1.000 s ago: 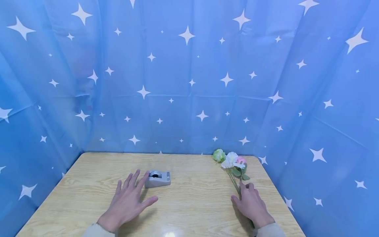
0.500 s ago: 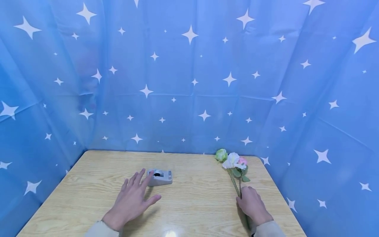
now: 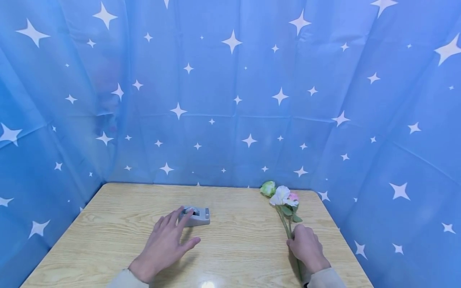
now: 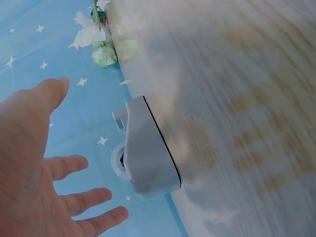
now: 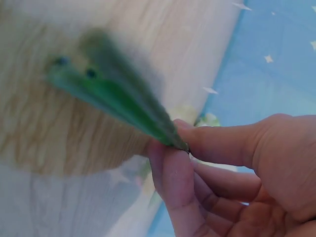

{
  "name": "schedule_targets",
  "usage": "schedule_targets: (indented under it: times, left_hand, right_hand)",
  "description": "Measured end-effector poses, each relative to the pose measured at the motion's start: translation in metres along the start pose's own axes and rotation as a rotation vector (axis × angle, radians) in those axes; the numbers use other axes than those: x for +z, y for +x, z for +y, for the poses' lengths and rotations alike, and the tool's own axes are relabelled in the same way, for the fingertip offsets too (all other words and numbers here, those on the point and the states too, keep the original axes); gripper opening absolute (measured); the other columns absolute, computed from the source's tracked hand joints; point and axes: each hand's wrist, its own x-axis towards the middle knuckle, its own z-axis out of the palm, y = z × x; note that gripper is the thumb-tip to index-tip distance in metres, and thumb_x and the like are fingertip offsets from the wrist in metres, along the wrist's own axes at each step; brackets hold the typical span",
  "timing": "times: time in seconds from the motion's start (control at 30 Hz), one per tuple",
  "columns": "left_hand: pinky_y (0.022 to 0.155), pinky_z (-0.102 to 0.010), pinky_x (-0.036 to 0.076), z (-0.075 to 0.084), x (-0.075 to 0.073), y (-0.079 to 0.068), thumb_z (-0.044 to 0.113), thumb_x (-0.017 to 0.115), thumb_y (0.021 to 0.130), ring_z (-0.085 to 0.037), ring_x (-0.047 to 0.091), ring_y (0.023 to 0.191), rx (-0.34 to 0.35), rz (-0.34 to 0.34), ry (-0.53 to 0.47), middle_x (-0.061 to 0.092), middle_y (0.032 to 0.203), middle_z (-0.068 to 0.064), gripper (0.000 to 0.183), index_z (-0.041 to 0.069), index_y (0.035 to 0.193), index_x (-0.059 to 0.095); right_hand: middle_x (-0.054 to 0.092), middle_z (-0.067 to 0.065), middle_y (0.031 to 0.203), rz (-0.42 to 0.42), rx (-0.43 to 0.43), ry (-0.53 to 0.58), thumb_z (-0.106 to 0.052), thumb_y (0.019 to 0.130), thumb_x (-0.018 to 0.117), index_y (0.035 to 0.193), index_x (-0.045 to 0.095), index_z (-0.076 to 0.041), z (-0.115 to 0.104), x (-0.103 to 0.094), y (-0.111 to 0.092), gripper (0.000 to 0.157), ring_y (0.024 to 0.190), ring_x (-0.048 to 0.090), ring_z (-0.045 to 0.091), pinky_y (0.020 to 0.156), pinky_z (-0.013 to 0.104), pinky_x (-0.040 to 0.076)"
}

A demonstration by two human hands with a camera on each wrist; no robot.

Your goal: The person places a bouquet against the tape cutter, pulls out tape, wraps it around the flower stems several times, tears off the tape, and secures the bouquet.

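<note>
The right hand (image 3: 307, 249) pinches the green stems (image 5: 131, 106) of a small bunch of artificial flowers between thumb and fingers, on the right side of the wood-grain table (image 3: 234, 256). The stems run back under the hand toward the cuff, their lower ends blurred in the right wrist view. The flower heads point toward the table's far right corner: a green-white bloom (image 3: 267, 189) on the left, a white one (image 3: 280, 196) in the middle and a pink one (image 3: 293, 197) partly behind it, with green leaves (image 3: 287, 211) just below. The left hand (image 3: 166, 245) grasps nothing; its fingers are extended and spread beside a grey tape dispenser (image 4: 150, 153), which stands upright on the table, left of the flowers and well apart from them. Whether a fingertip touches the dispenser is hard to tell. A blue curtain (image 3: 209, 88) with white stars surrounds the table's far edge and sides.
</note>
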Motion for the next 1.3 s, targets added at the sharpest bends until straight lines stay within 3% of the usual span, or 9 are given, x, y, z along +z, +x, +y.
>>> schedule_targets:
  times: [0.17,0.4,0.57,0.8,1.07,1.3]
  left_hand:
    - [0.125,-0.078,0.052,0.007,0.0,0.001,0.064,0.082,0.104,-0.054,0.065,0.149,0.033,0.026,-0.003,0.057,0.173,-0.024,0.085,0.021,0.173,0.056]
    - [0.125,-0.076,0.053,0.016,0.002,0.007,0.065,0.081,0.105,-0.052,0.065,0.151,0.055,0.002,-0.004,0.055,0.176,-0.022,0.086,0.021,0.174,0.055]
    - [0.124,-0.075,0.055,0.024,0.001,0.011,0.063,0.082,0.105,-0.051,0.065,0.151,0.078,-0.001,-0.014,0.058,0.173,-0.021,0.084,0.022,0.173,0.057]
    - [0.12,-0.076,0.057,0.038,0.001,0.014,0.062,0.082,0.106,-0.048,0.066,0.15,0.119,-0.006,-0.036,0.061,0.171,-0.019,0.078,0.021,0.17,0.06]
    - [0.12,-0.076,0.056,0.049,0.008,0.018,0.056,0.087,0.104,-0.048,0.067,0.148,0.168,-0.011,-0.056,0.062,0.17,-0.02,0.079,0.018,0.168,0.062]
    - [0.118,-0.073,0.059,0.056,0.014,0.022,0.054,0.086,0.105,-0.047,0.065,0.151,0.179,-0.037,-0.059,0.062,0.171,-0.019,0.077,0.021,0.17,0.061]
  right_hand:
    - [0.026,-0.01,0.058,0.024,-0.016,0.032,-0.007,0.097,0.088,0.057,0.038,-0.024,-0.003,0.0,-0.003,0.066,0.055,0.03,0.01,0.052,0.025,0.025]
    - [0.045,-0.008,0.054,0.048,-0.082,0.066,-0.006,0.092,0.094,0.056,0.055,-0.018,-0.016,0.001,-0.007,0.055,0.054,0.046,0.012,0.051,0.026,0.036]
    - [0.053,-0.008,0.054,0.061,-0.142,0.106,-0.004,0.093,0.093,0.06,0.067,-0.015,-0.03,0.005,-0.007,0.044,0.052,0.048,0.009,0.049,0.023,0.037]
    - [0.043,-0.01,0.054,0.032,-0.178,0.156,-0.002,0.094,0.092,0.057,0.059,-0.015,-0.053,0.014,-0.005,0.052,0.053,0.039,0.007,0.052,0.02,0.029]
    - [0.06,-0.007,0.06,-0.033,-0.205,0.21,-0.004,0.098,0.092,0.069,0.074,-0.01,-0.082,0.026,-0.007,0.034,0.054,0.049,0.007,0.052,0.021,0.04]
    - [0.057,-0.007,0.062,-0.083,-0.28,0.236,-0.004,0.097,0.092,0.068,0.072,-0.01,-0.106,0.04,-0.007,0.036,0.055,0.048,0.007,0.051,0.02,0.036]
